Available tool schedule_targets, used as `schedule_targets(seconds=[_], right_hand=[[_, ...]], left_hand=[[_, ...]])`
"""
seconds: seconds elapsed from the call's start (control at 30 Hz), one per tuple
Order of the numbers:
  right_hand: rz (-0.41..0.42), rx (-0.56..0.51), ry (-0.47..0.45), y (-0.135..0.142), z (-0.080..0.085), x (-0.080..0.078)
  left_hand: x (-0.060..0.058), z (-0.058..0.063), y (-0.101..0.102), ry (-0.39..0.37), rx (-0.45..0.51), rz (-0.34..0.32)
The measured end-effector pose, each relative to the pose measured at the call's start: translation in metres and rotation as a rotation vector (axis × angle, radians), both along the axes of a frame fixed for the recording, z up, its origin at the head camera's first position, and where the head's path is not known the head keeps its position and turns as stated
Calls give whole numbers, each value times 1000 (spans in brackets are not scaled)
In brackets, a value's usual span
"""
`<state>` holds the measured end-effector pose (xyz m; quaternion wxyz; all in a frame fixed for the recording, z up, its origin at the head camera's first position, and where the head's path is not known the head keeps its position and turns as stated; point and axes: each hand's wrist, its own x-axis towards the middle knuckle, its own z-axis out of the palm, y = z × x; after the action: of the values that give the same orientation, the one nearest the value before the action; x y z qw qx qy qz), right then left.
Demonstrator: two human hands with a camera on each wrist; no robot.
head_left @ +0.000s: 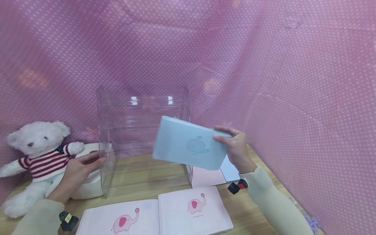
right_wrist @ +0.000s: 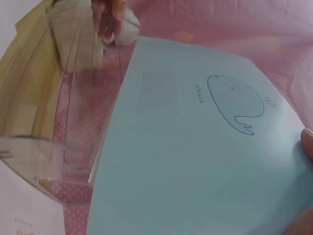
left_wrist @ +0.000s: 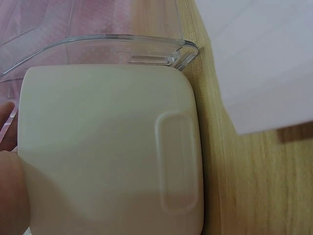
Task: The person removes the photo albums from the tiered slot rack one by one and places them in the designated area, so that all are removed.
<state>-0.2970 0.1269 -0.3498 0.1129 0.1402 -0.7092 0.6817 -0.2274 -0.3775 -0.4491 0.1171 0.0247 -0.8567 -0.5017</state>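
Note:
A light blue book (head_left: 182,143) with a whale drawn on its cover is in my right hand (head_left: 236,147). The thumb lies on the front cover and the fingers are behind it, gripping its right end. The book is tilted in front of a clear plastic rack (head_left: 147,187) with several tiers; its far end overlaps the rack in the head view. My left hand (head_left: 83,169) is at the rack's left side panel, thumb and fingers pinching around its front edge. In the left wrist view a white container (left_wrist: 107,147) hides most of that hand.
A white teddy bear (head_left: 48,163) in a striped shirt sits at the left. Two white books with pink elephants, one left (head_left: 129,217) and one right (head_left: 195,209), lie in front of the rack. Pink (head_left: 207,178) and blue (head_left: 230,169) booklets lie at its right. Dotted pink cloth (head_left: 264,65) hangs behind.

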Motion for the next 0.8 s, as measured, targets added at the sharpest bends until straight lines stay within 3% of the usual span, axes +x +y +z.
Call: schedule_targets(seconds=[0.37,0.63,0.8], right_hand=[[-39,-27,47,39,-4,1],[-22,-108,2,68,-4,4],[-44,-88,-7,87,-5,7]], left_hand=[[-1,0,-1,7,21,-14],[0,0,-1,8,29,-3],[0,0,0,10,32,-10]])
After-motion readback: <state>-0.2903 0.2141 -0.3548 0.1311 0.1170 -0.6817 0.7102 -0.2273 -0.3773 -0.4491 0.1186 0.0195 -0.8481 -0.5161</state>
